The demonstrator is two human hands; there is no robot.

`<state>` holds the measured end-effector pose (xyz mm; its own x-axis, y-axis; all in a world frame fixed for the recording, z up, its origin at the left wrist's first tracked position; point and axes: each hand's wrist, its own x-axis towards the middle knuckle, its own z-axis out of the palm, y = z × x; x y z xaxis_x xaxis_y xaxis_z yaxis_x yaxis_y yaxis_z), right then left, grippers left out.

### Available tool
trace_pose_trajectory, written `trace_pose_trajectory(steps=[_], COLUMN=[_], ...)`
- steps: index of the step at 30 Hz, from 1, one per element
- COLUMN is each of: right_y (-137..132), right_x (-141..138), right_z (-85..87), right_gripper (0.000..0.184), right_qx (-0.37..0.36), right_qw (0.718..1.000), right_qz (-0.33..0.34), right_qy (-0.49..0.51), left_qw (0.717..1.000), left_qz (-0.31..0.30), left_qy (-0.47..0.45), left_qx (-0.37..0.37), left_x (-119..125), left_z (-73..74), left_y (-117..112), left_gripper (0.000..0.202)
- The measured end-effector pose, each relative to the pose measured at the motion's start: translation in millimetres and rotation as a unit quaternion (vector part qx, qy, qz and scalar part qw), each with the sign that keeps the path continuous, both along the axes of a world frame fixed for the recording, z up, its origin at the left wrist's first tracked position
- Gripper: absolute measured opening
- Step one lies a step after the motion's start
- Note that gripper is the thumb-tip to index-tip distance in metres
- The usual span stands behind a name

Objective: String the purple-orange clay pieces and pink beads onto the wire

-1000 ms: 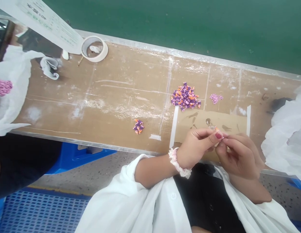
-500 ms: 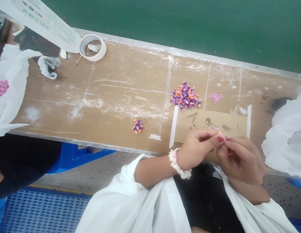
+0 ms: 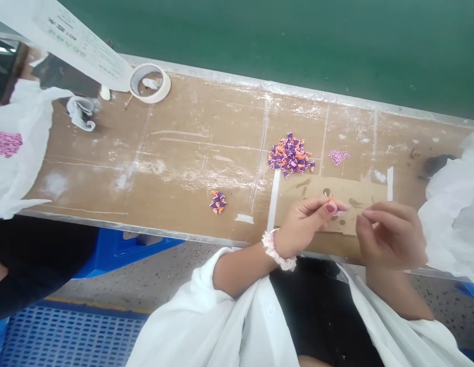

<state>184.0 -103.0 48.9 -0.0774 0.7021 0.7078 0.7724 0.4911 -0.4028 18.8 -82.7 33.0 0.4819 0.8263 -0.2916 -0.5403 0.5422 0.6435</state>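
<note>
Between its thumb and forefinger, my left hand (image 3: pixel 303 221) pinches a small purple-and-orange figurine (image 3: pixel 333 205) above the taped-down cardboard sheet (image 3: pixel 294 191). Just right of it, apart from the figurine, is my right hand (image 3: pixel 393 237). Its fingertips are closed in a pinch and slightly blurred; I cannot make out anything in them. A heap of similar figurines (image 3: pixel 292 155) lies beyond the sheet, with a small pile of pink bits (image 3: pixel 339 157) to its right. Dark wet-looking spots (image 3: pixel 355 203) mark the sheet. A smaller cluster of figurines (image 3: pixel 218 203) lies to the left.
A tape roll (image 3: pixel 150 83) rests at the back left beside a white printed box or sheet (image 3: pixel 83 46). White plastic with pink pieces (image 3: pixel 7 142) lies at the far left. A white plastic bag (image 3: pixel 454 214) stands at the right. Another person's dark-clothed leg (image 3: pixel 41 260) shows at left.
My hands have come apart: the right has drawn off to the right, while the left has shifted slightly left, keeping the figurine. The view has tilted a little.
</note>
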Motion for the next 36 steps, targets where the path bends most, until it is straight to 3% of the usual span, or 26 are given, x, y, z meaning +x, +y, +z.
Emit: trace_pose_trajectory(steps=[3, 6, 9, 13, 17, 23, 36], right_y=[17, 42, 66, 85, 89, 88, 79], right_x=[18, 36, 47, 48, 40, 38, 57], right_z=[-2.5, -9.7, -23.6, -42.4, -50.2, -53.0, -44.5], right_gripper=[0.023, 0.01, 0.006, 0.01, 0.018, 0.024, 0.016], right_qx=[-0.042, -0.19, -0.263, -0.271, -0.261, -0.265, -0.289], right_qw=[0.998, 0.978, 0.958, 0.953, 0.953, 0.948, 0.938], right_qz=[-0.03, -0.028, -0.03, -0.017, -0.014, -0.011, -0.028], right_qy=[-0.043, -0.074, -0.115, -0.136, -0.153, -0.175, -0.188], left_qw=[0.995, 0.978, 0.97, 0.973, 0.975, 0.979, 0.976], left_qz=[0.053, 0.119, 0.127, 0.111, 0.116, 0.091, 0.085], left_qy=[0.015, 0.02, -0.008, -0.041, -0.056, -0.054, -0.049], left_qx=[-0.077, -0.17, -0.206, -0.199, -0.18, -0.176, -0.193], left_x=[-5, -13, -19, -25, -29, -32, -36], left_z=[-5.0, -7.1, -4.4, 2.4, 6.7, 2.9, -1.8], left_y=[15, 36, 50, 52, 43, 31, 29], left_gripper=[0.033, 0.016, 0.007, 0.012, 0.021, 0.025, 0.018])
